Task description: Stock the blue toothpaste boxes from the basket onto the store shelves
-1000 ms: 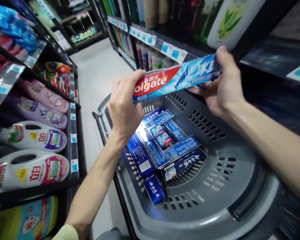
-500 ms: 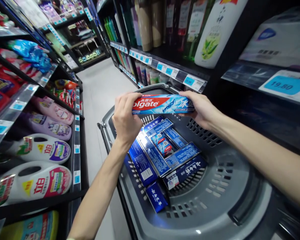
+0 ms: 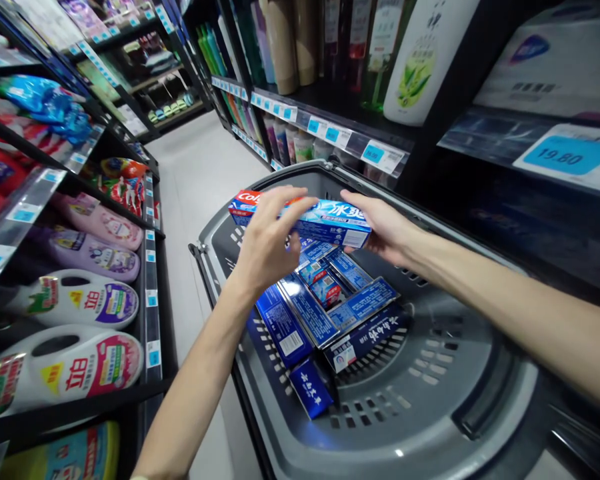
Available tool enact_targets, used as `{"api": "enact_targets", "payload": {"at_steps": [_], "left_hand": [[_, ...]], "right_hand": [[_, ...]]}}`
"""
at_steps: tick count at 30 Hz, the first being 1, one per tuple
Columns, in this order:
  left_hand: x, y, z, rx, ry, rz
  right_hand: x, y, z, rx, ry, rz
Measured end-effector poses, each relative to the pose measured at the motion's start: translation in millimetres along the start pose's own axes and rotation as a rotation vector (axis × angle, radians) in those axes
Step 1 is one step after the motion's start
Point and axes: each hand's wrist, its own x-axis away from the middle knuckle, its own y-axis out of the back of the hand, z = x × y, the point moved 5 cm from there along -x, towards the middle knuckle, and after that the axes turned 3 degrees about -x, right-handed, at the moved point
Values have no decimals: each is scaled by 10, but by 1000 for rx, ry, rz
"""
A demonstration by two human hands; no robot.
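A Colgate toothpaste box (image 3: 330, 223) is held above a grey shopping basket, tilted so its top and front side both show. My right hand (image 3: 387, 227) grips its right end, thumb above and fingers below. My left hand (image 3: 273, 243) is over the box's left-middle part, fingers apart and curved across its face; whether they touch it is unclear. Inside the basket (image 3: 380, 433), several blue toothpaste boxes (image 3: 365, 303) lie stacked in a square ring around smaller red-and-blue boxes (image 3: 325, 288). One dark blue box (image 3: 311, 388) sits apart near the left wall.
On the left, shelves carry laundry detergent bottles (image 3: 75, 363) and bagged goods (image 3: 45, 100). To the right, a shelf with a white aloe-labelled bottle (image 3: 425, 67) and a price tag (image 3: 570, 157) stands close to the basket. A pale floor aisle (image 3: 200, 157) runs ahead.
The toothpaste box has shifted left and tipped, so its blue side with a white label shows. My left hand has come off its left end, the fingers now spread over its face.
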Motion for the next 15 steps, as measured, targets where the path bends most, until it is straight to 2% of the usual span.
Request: {"api": "enact_targets", "payload": {"at_steps": [2,3,7,10,13,15], "left_hand": [[15,-104,-45,20,-80,162],[24,-132,-44,15,-84,206],[38,-143,52,15,-4,211],[33,-115,161,164,109,67],[53,-65,287,423,333,-208],[75,-32,313,599,454,-368]], "right_hand": [[32,-27,-33,14,-28,27],[45,-38,-41,28,-28,52],[84,-85,-35,95,27,180],[92,-118,6,122,128,238],[65,-98,67,215,287,191],[51,-71,101,368,412,133]]}}
